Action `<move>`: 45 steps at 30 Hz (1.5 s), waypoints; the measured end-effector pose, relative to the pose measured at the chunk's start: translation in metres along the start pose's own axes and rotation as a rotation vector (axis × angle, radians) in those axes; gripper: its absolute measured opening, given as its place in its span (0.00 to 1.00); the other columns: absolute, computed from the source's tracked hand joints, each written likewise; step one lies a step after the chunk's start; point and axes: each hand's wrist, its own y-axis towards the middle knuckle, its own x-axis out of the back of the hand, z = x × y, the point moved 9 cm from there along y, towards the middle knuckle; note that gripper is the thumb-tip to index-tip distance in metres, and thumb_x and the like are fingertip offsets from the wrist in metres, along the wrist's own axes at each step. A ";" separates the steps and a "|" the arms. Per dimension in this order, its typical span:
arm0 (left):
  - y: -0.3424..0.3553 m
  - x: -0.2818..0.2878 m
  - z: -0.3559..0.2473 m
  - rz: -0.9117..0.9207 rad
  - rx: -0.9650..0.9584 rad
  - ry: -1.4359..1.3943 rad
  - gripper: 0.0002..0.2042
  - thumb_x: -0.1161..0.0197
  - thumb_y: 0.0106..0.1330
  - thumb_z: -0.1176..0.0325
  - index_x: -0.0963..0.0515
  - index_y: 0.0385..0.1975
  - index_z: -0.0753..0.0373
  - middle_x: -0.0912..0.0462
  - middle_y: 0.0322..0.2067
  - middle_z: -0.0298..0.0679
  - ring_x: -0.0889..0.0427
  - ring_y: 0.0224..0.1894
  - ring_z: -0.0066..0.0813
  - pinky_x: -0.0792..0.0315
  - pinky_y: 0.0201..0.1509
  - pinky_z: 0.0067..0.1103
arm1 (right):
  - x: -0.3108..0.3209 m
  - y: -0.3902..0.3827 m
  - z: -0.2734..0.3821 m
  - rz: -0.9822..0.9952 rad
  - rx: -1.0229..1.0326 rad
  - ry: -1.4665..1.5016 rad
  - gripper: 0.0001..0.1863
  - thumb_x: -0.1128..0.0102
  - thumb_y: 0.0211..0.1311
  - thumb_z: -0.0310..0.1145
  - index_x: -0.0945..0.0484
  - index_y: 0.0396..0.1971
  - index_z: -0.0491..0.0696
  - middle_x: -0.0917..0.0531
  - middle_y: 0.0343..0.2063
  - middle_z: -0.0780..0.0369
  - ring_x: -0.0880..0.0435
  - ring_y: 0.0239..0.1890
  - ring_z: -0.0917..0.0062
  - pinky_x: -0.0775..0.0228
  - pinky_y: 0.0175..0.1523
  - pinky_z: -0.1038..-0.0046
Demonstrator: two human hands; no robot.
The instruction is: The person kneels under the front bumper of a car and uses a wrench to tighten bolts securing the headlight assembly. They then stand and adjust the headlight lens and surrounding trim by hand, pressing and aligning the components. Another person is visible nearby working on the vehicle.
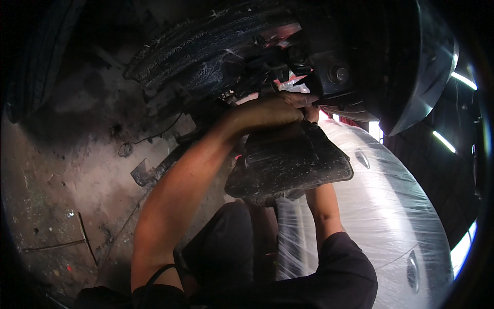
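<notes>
My left arm reaches up to the underside of dark car bodywork, where my left hand (292, 101) is bent among dark brackets and parts, its fingers curled on something I cannot make out. Just to its right, my right hand (311, 114) shows only partly at the top edge of a dusty black plastic panel (288, 162), which hides much of my right forearm; what its fingers hold is hidden. The panel hangs tilted below both hands. Above them is a scuffed, dirty black liner (195, 51), with small red and pale pieces (296, 78) showing through a gap.
A car body under clear plastic film (391, 216) fills the right side. A dark curved body part (422, 67) overhangs at upper right. Below lie a stained floor (77, 180), a metal bracket (146, 172) and thin rods (54, 245). Strip lights (444, 140) shine at far right.
</notes>
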 end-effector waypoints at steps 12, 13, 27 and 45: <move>0.007 0.000 -0.003 0.014 -0.121 0.044 0.20 0.46 0.63 0.75 0.25 0.56 0.63 0.14 0.45 0.35 0.20 0.54 0.22 0.32 0.63 0.20 | 0.004 -0.007 0.010 0.066 0.270 -0.085 0.14 0.43 0.70 0.36 0.17 0.41 0.40 0.18 0.44 0.48 0.20 0.51 0.58 0.29 0.55 0.61; 0.009 0.000 -0.005 0.022 -0.145 0.032 0.18 0.46 0.63 0.75 0.25 0.54 0.63 0.14 0.45 0.35 0.20 0.54 0.22 0.32 0.63 0.20 | 0.007 -0.011 0.011 0.074 0.292 -0.094 0.14 0.43 0.70 0.36 0.17 0.42 0.40 0.18 0.44 0.48 0.20 0.51 0.58 0.29 0.55 0.61; 0.009 -0.002 -0.003 0.004 -0.076 0.051 0.27 0.47 0.63 0.76 0.25 0.66 0.60 0.14 0.46 0.34 0.20 0.51 0.23 0.31 0.63 0.21 | 0.012 -0.021 0.025 0.165 0.602 -0.227 0.14 0.43 0.71 0.37 0.18 0.43 0.41 0.18 0.44 0.49 0.20 0.51 0.59 0.30 0.57 0.60; -0.015 0.004 -0.019 0.032 -0.091 0.480 0.17 0.44 0.76 0.59 0.18 0.61 0.48 0.29 0.70 0.39 0.35 0.74 0.31 0.39 0.75 0.27 | -0.011 -0.049 0.045 0.131 0.990 -0.388 0.15 0.44 0.72 0.37 0.18 0.45 0.41 0.18 0.44 0.49 0.20 0.51 0.59 0.31 0.58 0.59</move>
